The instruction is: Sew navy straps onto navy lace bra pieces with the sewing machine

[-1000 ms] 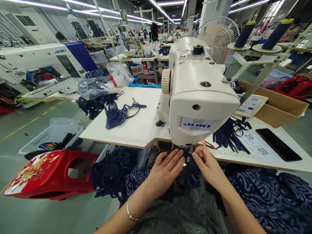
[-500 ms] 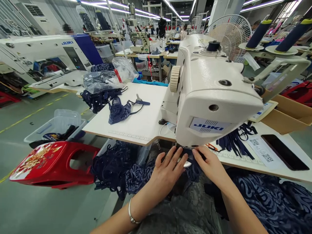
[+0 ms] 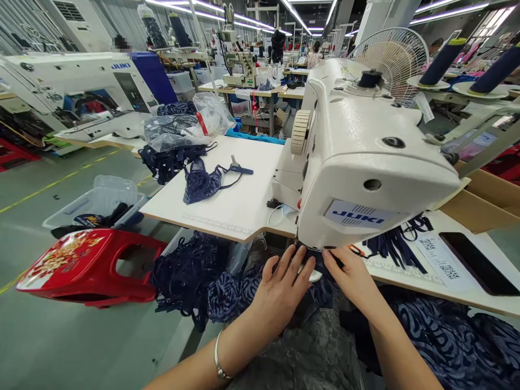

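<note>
My left hand [image 3: 282,290] lies flat with its fingers stretched out on dark navy lace fabric [image 3: 325,290] just under the head of a white JUKI sewing machine [image 3: 357,162]. My right hand [image 3: 351,279] rests beside it on the same fabric, fingertips reaching under the machine head, where they are partly hidden. A silver bracelet [image 3: 218,360] sits on my left wrist. More navy patterned fabric [image 3: 455,341] spreads over my lap to the right.
On the white table [image 3: 231,208] lie a navy lace piece [image 3: 201,184], plastic bags [image 3: 179,130], navy straps [image 3: 392,241], a paper with QR codes [image 3: 441,257] and a black phone [image 3: 479,262]. A red stool [image 3: 89,265] and a plastic bin [image 3: 95,206] stand left. A cardboard box [image 3: 487,197] stands right.
Both hands have slid a little forward under the machine head with the fabric. The view has shifted slightly left and closer to the machine.
</note>
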`<state>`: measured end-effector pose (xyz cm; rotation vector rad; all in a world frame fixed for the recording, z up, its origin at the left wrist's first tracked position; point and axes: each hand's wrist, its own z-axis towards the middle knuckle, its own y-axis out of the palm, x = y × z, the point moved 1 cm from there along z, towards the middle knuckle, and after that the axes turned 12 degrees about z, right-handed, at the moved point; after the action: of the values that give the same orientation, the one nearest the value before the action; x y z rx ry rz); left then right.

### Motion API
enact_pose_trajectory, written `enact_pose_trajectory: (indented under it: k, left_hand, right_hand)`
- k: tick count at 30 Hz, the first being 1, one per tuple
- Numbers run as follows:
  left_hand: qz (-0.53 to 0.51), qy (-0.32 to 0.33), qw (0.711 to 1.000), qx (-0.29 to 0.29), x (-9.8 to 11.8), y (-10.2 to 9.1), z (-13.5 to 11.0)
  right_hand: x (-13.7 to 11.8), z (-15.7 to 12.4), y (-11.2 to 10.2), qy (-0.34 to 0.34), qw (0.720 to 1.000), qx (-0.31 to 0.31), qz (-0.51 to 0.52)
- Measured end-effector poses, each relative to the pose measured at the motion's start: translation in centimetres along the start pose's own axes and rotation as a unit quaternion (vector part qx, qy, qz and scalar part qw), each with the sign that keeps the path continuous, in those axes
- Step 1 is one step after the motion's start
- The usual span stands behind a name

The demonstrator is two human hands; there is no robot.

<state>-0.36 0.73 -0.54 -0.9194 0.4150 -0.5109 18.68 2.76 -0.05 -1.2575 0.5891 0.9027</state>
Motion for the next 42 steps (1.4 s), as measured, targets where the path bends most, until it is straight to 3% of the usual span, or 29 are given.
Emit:
enact_pose_trajectory:
  k: [16,26,34,37,42]
  left_hand:
    - [0.008,-0.009,1.000,0.005,0.2,0.0,0.0]
    - [0.082,-0.029,0.996,0.028,0.2,0.8,-0.7]
    - [0.065,-0.026,0.997,0.021,0.2,0.6,-0.5]
    - [0.065,-0.022,0.997,0.020,0.3,0.8,-0.6]
    - [0.067,-0.018,0.997,0.022,0.4,0.8,-0.5]
  right_hand:
    - [-0.1,0.0,0.6,-0.003,0.999,0.016,0.030]
    - [2.0,-0.5,1.9,0.021,0.994,0.049,0.093]
    - [4.6,-2.1,3.2,0.066,0.980,0.102,0.160]
    - [6.6,-3.1,3.8,0.071,0.982,0.079,0.153]
    - [9.2,-4.8,4.0,0.077,0.991,-0.014,0.107]
